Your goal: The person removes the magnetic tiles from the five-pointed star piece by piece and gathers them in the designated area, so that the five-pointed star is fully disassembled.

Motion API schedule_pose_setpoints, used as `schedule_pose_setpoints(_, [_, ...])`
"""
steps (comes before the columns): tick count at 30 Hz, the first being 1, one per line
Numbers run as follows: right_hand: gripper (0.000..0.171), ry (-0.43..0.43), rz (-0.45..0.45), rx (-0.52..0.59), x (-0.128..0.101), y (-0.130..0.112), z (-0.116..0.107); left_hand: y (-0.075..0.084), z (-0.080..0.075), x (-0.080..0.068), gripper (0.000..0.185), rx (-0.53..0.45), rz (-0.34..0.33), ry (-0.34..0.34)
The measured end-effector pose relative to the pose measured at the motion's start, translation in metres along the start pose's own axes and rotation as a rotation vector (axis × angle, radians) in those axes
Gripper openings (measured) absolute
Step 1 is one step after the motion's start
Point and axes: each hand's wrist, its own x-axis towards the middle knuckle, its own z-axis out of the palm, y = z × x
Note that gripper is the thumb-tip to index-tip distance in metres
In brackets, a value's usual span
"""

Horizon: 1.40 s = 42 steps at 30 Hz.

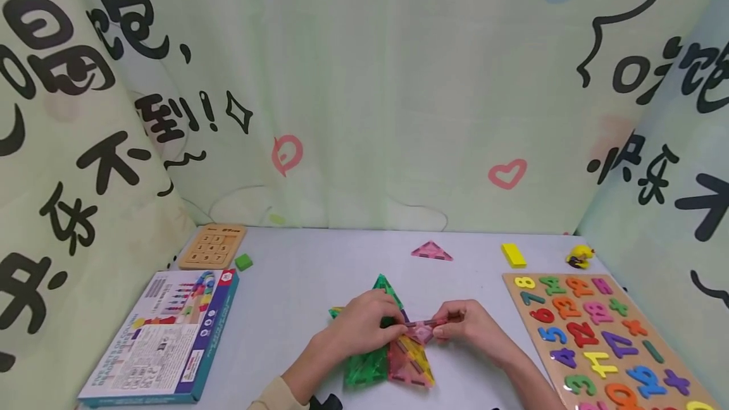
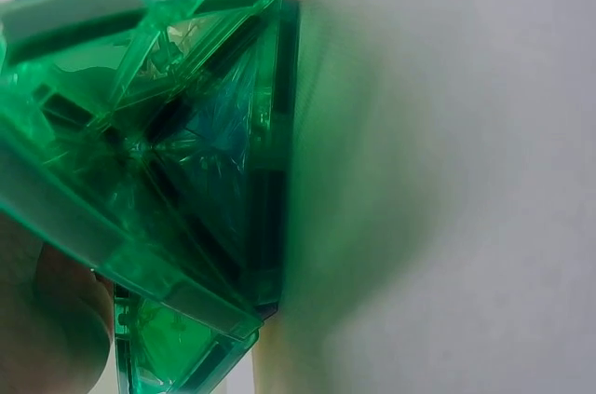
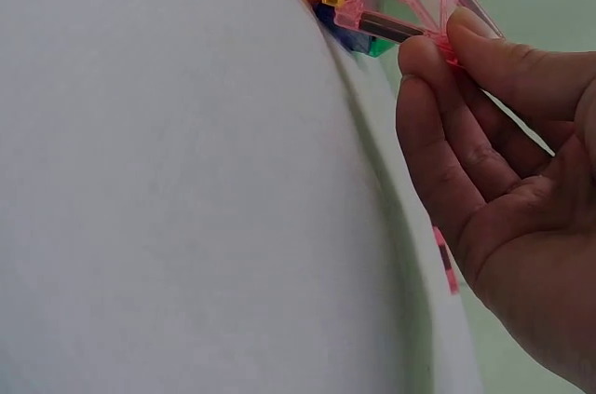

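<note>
Head view shows a cluster of magnetic tiles [image 1: 393, 359] lying partly joined at the counter's [image 1: 319, 283] near middle, with one pink triangle [image 1: 431, 250] well apart, seemingly unused. The right hand [image 1: 469, 328] pinches a pink tile [image 3: 400, 3] between fingertips [image 3: 438, 63] at the cluster's edge; the left hand [image 1: 364, 328] curls around a green tile [image 2: 158, 142].

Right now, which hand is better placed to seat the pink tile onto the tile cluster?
Right. The right hand already pinches the pink tile at the cluster's edge; the left hand grips the green tile, steadying it.

Bare hands, cream left sleeve [image 1: 277, 395]
</note>
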Motion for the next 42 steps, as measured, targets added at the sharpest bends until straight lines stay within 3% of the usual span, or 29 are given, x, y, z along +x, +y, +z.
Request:
schedule_pose_setpoints(10, [0.025, 0.034, -0.014, 0.014, 0.001, 0.006, 0.002, 0.001, 0.001, 0.000, 0.016, -0.014, -0.009, 0.006])
schedule_pose_setpoints(19, [0.029, 0.048, -0.006, 0.126, -0.001, 0.006, -0.003, 0.000, 0.000, -0.001, 0.022, 0.004, -0.014, -0.004])
schedule_pose_setpoints(26, [0.024, 0.224, 0.079, 0.275, 0.004, 0.005, -0.015, -0.001, 0.001, -0.001, 0.018, -0.011, -0.019, -0.018])
schedule_pose_setpoints(32, [0.026, 0.399, 0.169, 0.350, 0.028, 0.005, -0.023, -0.002, 0.000, -0.003, 0.017, -0.010, -0.004, 0.001])
schedule_pose_setpoints(36, [0.032, 0.443, 0.220, 0.325, 0.046, 0.003, -0.029, -0.004, -0.001, -0.004, 0.017, 0.002, 0.024, 0.025])
schedule_pose_setpoints(42, [0.033, 0.437, 0.255, 0.227, 0.067, 0.000, -0.036, -0.007, -0.004, -0.005, 0.016, 0.004, 0.050, 0.028])
